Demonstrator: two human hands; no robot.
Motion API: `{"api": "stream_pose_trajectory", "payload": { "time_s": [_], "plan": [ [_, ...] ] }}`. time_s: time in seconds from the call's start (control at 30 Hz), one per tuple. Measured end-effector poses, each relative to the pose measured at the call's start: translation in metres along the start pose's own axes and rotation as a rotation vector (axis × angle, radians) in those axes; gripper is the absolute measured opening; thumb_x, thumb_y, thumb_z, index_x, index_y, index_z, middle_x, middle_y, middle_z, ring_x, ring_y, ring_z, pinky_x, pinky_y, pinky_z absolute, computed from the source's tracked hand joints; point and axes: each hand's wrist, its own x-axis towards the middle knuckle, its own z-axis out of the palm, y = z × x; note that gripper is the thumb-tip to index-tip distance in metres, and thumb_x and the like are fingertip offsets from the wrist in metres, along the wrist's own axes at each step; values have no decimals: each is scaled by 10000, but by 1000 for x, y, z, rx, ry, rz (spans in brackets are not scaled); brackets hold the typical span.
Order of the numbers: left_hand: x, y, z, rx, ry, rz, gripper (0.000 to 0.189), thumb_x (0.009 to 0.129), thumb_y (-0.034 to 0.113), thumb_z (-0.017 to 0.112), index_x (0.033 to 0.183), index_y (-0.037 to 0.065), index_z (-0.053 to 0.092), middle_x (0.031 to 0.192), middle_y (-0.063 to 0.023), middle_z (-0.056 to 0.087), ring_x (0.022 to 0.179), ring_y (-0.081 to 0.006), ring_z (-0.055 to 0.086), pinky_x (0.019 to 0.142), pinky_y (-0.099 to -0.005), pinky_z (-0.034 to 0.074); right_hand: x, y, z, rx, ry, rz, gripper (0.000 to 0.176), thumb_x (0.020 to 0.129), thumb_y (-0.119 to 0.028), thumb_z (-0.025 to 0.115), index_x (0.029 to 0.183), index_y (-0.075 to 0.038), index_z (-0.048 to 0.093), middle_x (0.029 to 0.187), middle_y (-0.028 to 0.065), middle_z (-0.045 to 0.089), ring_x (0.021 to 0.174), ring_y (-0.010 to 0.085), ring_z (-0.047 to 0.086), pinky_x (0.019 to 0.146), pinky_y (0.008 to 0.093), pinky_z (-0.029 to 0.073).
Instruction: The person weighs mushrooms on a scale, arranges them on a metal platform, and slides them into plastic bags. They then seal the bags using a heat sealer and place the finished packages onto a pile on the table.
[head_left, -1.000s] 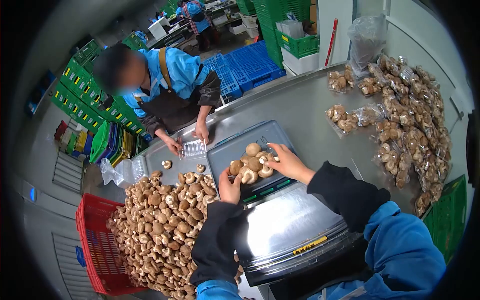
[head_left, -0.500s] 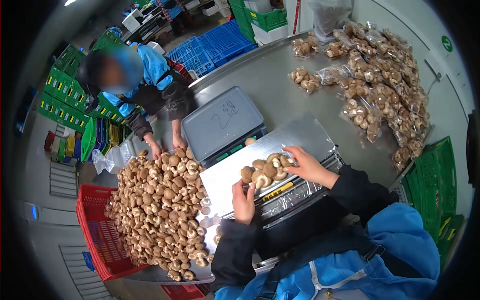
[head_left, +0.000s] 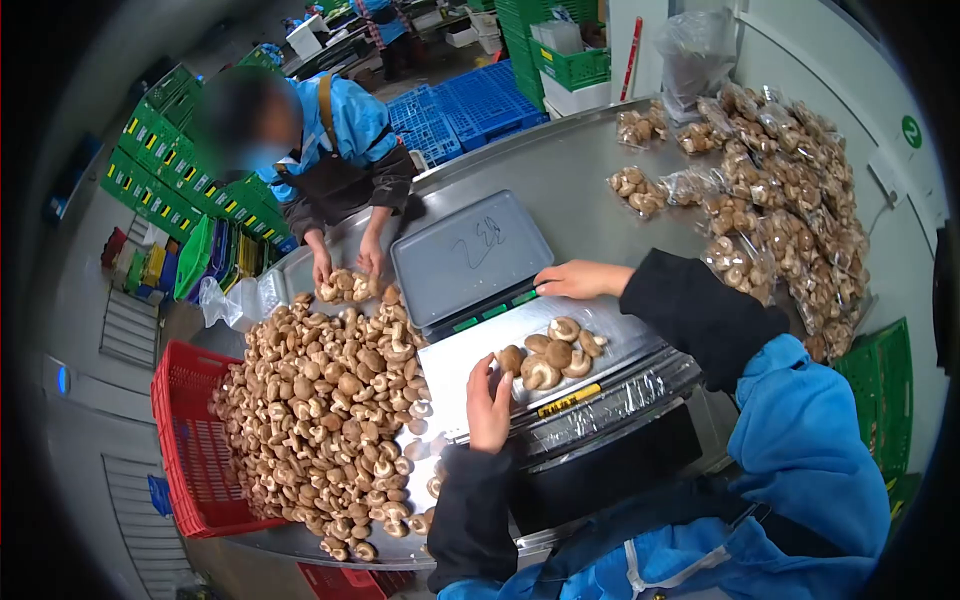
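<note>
Several loose brown shiitake mushrooms (head_left: 556,350) lie in a small cluster on the bright metal plate (head_left: 455,375). My left hand (head_left: 489,405) rests at the cluster's left end, open, thumb and fingers apart beside the outermost mushroom. At the near right corner of the grey scale (head_left: 475,248) is my right hand (head_left: 585,280), its fingers drawn together; whatever they hold is hidden. Below the mushrooms runs the wrapping machine's film strip (head_left: 600,415) with a yellow label (head_left: 569,400).
A large heap of mushrooms (head_left: 320,400) spreads on the left beside a red crate (head_left: 195,470). Across the table, a co-worker's hands (head_left: 345,262) hold several mushrooms. Bagged mushrooms (head_left: 780,190) pile up at the right. Green crates (head_left: 880,400) stand on the right.
My right hand has left the mushroom cluster and moved up to the scale's corner, where a single mushroom lay before. The co-worker's hands have lifted mushrooms from the heap. The view has shifted.
</note>
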Motion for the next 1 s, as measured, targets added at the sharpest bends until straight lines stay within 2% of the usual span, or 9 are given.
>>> {"api": "stream_pose_trajectory", "payload": {
  "time_s": [0.13, 0.2, 0.3, 0.4, 0.43, 0.53, 0.57, 0.73, 1.0],
  "plan": [
    [-9, 14, -17, -196, 167, -137, 351, 925, 91, 546, 1252, -10, 468, 1063, -110, 548, 924, -157, 548, 804, -293, 459, 61, -4, 3, 16, -279, 59, 561, 957, -452, 426, 1252, 13, 532, 1239, 182, 577, 1152, 293, 530, 982, 377, 386],
    [-14, 10, -27, -170, 213, -206, 319, 920, 77, 541, 1224, -8, 496, 1009, -91, 566, 860, -131, 529, 767, -274, 451, 84, 1, 12, 82, -425, 148, 563, 971, -454, 408, 1249, 19, 534, 1238, 160, 582, 1147, 239, 528, 977, 358, 388],
    [-19, -6, -38, -179, 248, -296, 272, 914, 60, 541, 1179, -1, 532, 977, -86, 593, 835, -125, 555, 740, -259, 453, 129, 32, 47, 112, -776, 69, 566, 965, -471, 427, 1303, -24, 509, 1234, 114, 584, 1140, 199, 508, 968, 350, 380],
    [-12, -9, -38, -181, 256, -278, 239, 950, 126, 524, 1167, 28, 540, 784, 39, 489, 690, -41, 393, 636, -187, 315, 150, 57, 74, 129, -874, 115, 558, 963, -464, 445, 1279, -12, 532, 1207, 96, 600, 1108, 158, 499, 956, 337, 375],
    [-10, -11, -38, -209, 254, -283, 243, 950, 111, 522, 1174, 19, 536, 826, 8, 544, 730, -53, 457, 677, -192, 361, 149, 68, 80, 183, -864, -51, 545, 965, -461, 446, 1256, -13, 555, 1187, 92, 612, 1085, 158, 511, 949, 332, 379],
    [4, -16, -32, -252, 252, -238, 248, 949, 96, 517, 1182, 11, 530, 878, -34, 590, 802, -82, 529, 749, -212, 409, 149, 65, 80, 5, -851, 141, 507, 972, -429, 450, 1243, -17, 568, 1179, 96, 612, 1063, 160, 521, 940, 340, 387],
    [7, -14, -32, -304, 226, -263, 254, 947, 89, 515, 1187, 4, 526, 910, -63, 609, 868, -112, 567, 810, -233, 427, 144, 61, 77, 69, -818, 177, 485, 971, -412, 461, 1232, -20, 576, 1167, 92, 615, 1055, 153, 525, 928, 332, 396],
    [17, -14, -30, -369, 189, -241, 225, 950, 88, 513, 1153, -6, 543, 949, -58, 616, 876, -106, 565, 807, -230, 431, 120, 49, 58, 568, -603, 492, 358, 955, -311, 533, 1167, -35, 615, 1107, 60, 625, 1010, 116, 543, 868, 281, 437],
    [15, -8, -28, -443, 144, -312, 213, 933, 13, 513, 1139, -29, 545, 1041, -66, 602, 904, -119, 560, 832, -248, 443, 108, 56, 52, 479, -570, 205, 367, 882, -212, 631, 1198, -26, 612, 1127, 88, 644, 999, 153, 586, 843, 281, 470]
  ]
}}
